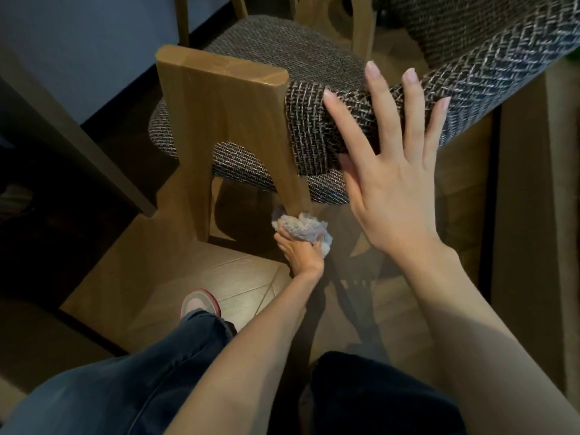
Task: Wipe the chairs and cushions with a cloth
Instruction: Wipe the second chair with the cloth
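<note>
One hand works: the left hand [303, 255] grips a crumpled pale grey cloth [301, 229] low on the light wooden chair leg [290, 177], whose length rises straight above it. The right hand [395, 183], fingers spread, rests open on the dark woven cushion [314, 120].

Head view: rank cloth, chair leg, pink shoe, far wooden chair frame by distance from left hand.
1. cloth, gripped in the left hand.
2. chair leg, touching the cloth, just above.
3. pink shoe, on floor, lower left.
4. far wooden chair frame, top edge.
</note>
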### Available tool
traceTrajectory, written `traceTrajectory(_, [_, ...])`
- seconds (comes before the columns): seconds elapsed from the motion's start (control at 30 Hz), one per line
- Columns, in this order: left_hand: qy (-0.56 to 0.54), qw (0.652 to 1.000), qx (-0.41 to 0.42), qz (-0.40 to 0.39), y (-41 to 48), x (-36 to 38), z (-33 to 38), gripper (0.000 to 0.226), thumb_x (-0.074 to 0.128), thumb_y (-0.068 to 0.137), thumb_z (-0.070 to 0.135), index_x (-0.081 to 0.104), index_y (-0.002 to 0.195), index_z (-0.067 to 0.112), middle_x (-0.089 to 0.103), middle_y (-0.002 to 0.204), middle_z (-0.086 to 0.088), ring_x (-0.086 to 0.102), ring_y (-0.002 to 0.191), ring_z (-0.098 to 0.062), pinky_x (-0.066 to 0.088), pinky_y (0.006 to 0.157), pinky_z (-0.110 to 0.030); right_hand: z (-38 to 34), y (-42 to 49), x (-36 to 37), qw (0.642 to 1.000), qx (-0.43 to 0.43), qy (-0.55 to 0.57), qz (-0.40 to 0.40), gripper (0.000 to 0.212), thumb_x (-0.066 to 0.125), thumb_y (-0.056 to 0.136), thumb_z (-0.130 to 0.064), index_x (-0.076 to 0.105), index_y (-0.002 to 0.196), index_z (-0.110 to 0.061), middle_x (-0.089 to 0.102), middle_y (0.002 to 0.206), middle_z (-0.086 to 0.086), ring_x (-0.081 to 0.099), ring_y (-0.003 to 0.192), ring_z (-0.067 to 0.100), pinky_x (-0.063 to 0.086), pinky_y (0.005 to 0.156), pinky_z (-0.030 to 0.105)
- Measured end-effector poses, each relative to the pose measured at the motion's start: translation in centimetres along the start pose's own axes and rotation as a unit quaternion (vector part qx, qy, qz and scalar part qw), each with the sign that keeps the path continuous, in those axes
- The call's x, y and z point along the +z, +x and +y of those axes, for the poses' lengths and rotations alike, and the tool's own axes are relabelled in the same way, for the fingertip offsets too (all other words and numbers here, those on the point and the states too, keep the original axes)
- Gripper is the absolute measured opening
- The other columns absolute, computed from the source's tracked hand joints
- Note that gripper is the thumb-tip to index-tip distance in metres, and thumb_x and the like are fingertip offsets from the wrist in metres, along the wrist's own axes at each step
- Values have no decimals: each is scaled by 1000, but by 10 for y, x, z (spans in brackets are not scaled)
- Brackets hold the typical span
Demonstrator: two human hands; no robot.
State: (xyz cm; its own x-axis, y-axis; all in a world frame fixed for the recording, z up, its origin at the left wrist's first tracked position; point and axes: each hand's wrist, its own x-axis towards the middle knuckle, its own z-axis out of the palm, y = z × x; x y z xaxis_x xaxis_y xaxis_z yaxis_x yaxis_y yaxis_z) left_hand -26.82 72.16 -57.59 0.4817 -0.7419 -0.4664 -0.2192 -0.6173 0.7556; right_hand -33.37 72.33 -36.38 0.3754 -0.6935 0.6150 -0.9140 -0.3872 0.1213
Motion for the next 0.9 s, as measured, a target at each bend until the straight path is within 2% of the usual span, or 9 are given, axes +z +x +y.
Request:
traceTrajectory(0.13, [33,996,-54,-62,18,17,-25,105,68,85,35,-10,148,1,2,157,-14,9,144,-29,19,114,-35,3,-2,4,1000,-9,6,11,60,49,96,-11,28,150,-28,27,155,12,14,142,40,-8,115,50])
traceTrajectory(0.3, [-6,990,-111,-85,25,22,-32,98,73,82,24,3,148,5,22,150,-15,33,136,-32,32,110,-39,2,-2,9,999,-9,26,30,56,49,96,-9,34,147,-26,31,152,12,14,140,39,-8,114,49])
traceTrajectory(0.47, [-62,997,-26,-24,5,6,-11,92,78,77,22,17,144,9,34,133,-18,46,121,-35,41,100,-41,3,0,9,999,-4,41,31,60,51,93,-6,34,147,-26,33,151,12,12,141,37,-10,115,49])
traceTrajectory(0.67, [-108,988,90,68,-30,-48,41,97,75,80,25,8,149,10,30,137,-15,38,127,-33,37,105,-44,-1,1,3,998,10,60,12,65,53,89,-8,33,148,-26,33,149,11,11,142,35,-12,115,47])
traceTrajectory(0.8, [-146,962,188,134,-45,-85,74,90,72,82,12,11,148,12,29,137,-14,37,127,-31,37,105,-43,-5,2,-4,997,26,77,-3,69,50,85,-5,33,148,-27,33,150,10,12,143,33,-11,116,46])
traceTrajectory(0.9, [-163,958,193,133,-43,-99,87,90,70,83,7,9,149,14,25,142,-13,33,134,-30,35,109,-42,-8,3,-7,996,37,82,-5,68,50,85,-4,34,147,-26,34,149,10,14,143,34,-9,116,48])
